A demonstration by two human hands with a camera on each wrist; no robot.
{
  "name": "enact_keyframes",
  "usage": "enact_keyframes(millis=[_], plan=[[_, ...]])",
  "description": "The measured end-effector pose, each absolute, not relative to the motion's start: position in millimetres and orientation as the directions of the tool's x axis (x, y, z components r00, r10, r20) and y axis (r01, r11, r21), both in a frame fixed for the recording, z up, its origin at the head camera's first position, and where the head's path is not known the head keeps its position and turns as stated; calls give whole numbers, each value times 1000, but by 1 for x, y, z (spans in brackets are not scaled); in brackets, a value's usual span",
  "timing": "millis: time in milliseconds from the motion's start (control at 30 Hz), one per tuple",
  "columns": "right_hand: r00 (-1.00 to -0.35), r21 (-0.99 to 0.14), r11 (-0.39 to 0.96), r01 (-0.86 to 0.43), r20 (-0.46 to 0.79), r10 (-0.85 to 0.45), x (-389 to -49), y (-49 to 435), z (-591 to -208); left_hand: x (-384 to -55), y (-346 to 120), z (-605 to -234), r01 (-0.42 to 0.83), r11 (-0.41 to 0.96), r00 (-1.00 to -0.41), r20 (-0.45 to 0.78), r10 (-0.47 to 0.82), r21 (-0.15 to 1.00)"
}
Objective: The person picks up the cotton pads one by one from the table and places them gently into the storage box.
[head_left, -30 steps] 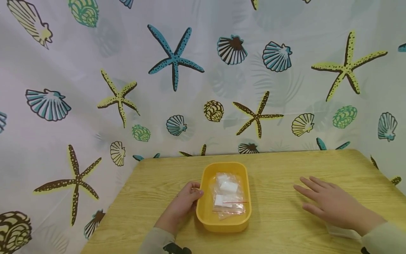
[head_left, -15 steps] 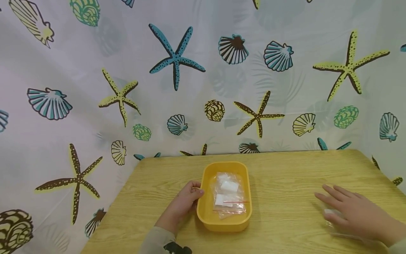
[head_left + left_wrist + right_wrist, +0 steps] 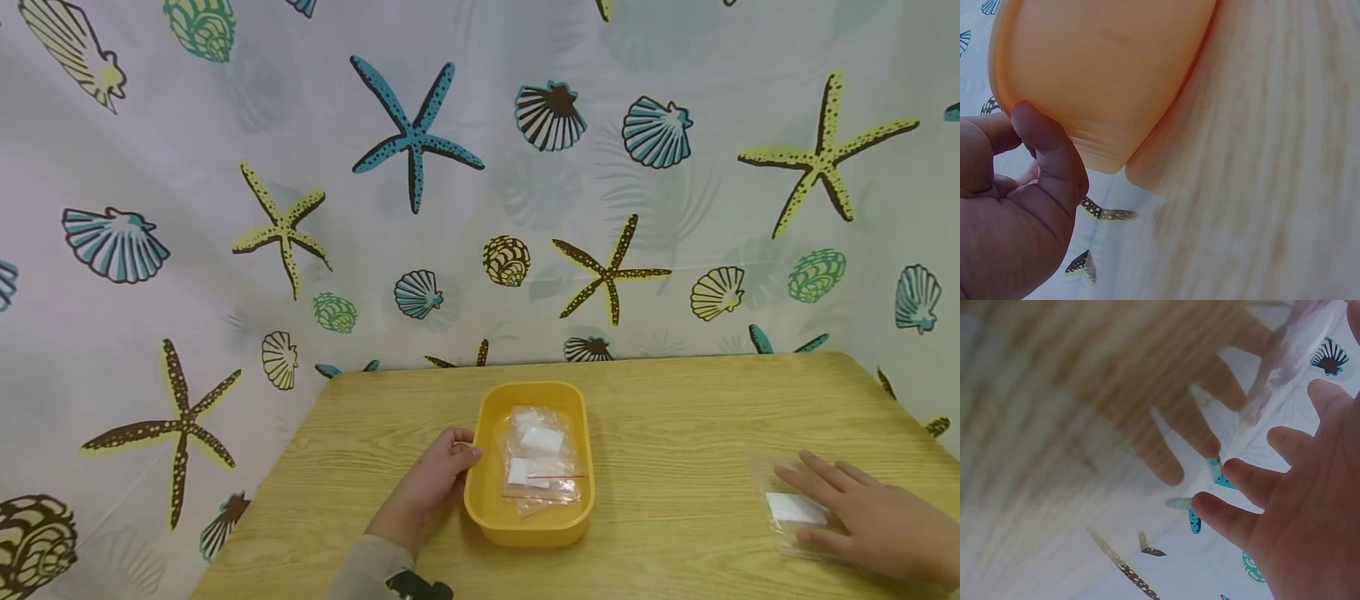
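Note:
A yellow plastic tub point(image 3: 536, 537) stands on the table, its near-left rim held by my left hand point(image 3: 429, 479). In the left wrist view, the thumb point(image 3: 1050, 140) presses the tub's rim while the fingers curl behind it. Inside the tub lie several clear zip bags point(image 3: 542, 446) with white pieces and red seal lines. My right hand point(image 3: 873, 521), fingers spread and straight, is over another clear zip bag point(image 3: 797, 508) with a white piece in it. Part of that bag is hidden beneath the hand. In the right wrist view, the fingers point(image 3: 1229, 515) hover close over the shiny tabletop.
The wood-grain table point(image 3: 675, 433) runs back to a white curtain point(image 3: 465, 192) printed with starfish and shells. This curtain also hangs along the left and right sides. A black strap point(image 3: 416, 586) shows at my left cuff.
My right hand has moved right and toward the table's near side, now lying over the zip bag, more of which shows. The left hand and the tub have stayed in place.

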State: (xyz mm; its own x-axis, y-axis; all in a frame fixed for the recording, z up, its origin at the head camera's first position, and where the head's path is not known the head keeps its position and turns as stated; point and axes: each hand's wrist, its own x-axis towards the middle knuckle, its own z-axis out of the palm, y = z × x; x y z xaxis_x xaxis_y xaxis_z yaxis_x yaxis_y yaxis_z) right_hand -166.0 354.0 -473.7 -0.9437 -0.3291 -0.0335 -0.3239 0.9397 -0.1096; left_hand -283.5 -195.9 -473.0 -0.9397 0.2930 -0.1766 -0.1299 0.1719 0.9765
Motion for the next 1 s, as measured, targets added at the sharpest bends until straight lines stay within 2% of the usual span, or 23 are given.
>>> enact_keyframes(millis=[367, 600, 1000], plan=[[-934, -101, 938, -332, -103, -341, -170, 358, -480, -282, -195, -470, -116, 186, -939, -169, 301, 976], [-928, -91, 929, -359, -74, -366, -172, 359, -483, -283, -195, -470, -115, 179, -939, -166, 301, 977], [-943, -129, 941, -314, -74, -325, -175, 358, -485, -282, -194, -470, -119, 165, -939, -166, 303, 979]])
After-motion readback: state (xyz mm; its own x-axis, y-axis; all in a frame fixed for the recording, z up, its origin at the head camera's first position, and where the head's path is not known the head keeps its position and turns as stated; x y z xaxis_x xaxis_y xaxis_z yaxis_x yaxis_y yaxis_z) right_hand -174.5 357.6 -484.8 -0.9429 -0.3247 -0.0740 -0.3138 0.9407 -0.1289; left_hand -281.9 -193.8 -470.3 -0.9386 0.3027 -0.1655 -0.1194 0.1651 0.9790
